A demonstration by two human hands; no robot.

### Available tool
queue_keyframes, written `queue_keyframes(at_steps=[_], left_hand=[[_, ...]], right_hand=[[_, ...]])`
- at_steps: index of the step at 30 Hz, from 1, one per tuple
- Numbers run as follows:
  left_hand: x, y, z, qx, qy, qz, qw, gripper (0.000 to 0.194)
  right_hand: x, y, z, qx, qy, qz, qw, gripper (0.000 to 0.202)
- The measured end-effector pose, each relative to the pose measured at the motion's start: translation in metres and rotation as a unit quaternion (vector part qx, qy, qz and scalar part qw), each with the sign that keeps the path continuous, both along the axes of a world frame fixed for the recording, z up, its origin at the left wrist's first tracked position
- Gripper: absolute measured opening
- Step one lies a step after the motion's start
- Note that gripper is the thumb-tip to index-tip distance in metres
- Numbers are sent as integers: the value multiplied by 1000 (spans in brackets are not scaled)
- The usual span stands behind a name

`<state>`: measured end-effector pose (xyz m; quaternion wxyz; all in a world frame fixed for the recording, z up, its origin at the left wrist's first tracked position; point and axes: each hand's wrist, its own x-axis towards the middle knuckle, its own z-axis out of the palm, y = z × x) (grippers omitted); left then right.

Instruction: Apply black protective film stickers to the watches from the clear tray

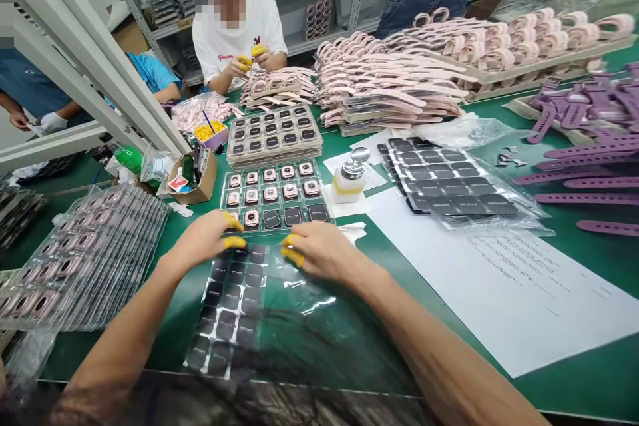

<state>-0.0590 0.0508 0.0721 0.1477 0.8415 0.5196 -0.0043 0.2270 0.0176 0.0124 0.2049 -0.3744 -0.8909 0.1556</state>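
Observation:
My left hand (210,236), with yellow finger cots, is at the top end of a sheet of black square stickers (232,299). Its thumb and forefinger are spread apart near the front left corner of a clear tray (271,194). Watch bodies with pink-gold rims fill most of that tray; several black squares cover pockets in its front row. To the right, my right hand (319,249) has its cot-covered fingers curled together just in front of the tray. Whatever they pinch is hidden. Shiny clear film (309,289) lies below this hand.
Stacked trays stand left (84,253) and behind (274,133). A pump bottle (349,176), more black sticker sheets (449,176) and printed paper (509,286) lie right. Pink straps (389,76) and purple straps (589,160) are piled beyond. A co-worker (239,33) sits opposite.

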Motion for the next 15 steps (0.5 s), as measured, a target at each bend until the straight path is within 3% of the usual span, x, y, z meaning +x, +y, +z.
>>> queue_keyframes(at_steps=[4,8,10,15], left_hand=[[-25,-44,-6,-27,28,57,998,76],[-31,-70,-18,-16,35,149,988,89],[-37,-77,-23,-7,55,170,984,84],[-55,-83,-22,-11,54,158,986,41]], right_hand=[[-23,-15,-7,-19,-30,34,999,16],[-35,-18,-12,-28,-40,4,999,24],[-36,-17,-13,-27,-43,-12,999,26],[-35,-19,-12,-1,-26,-38,999,25]])
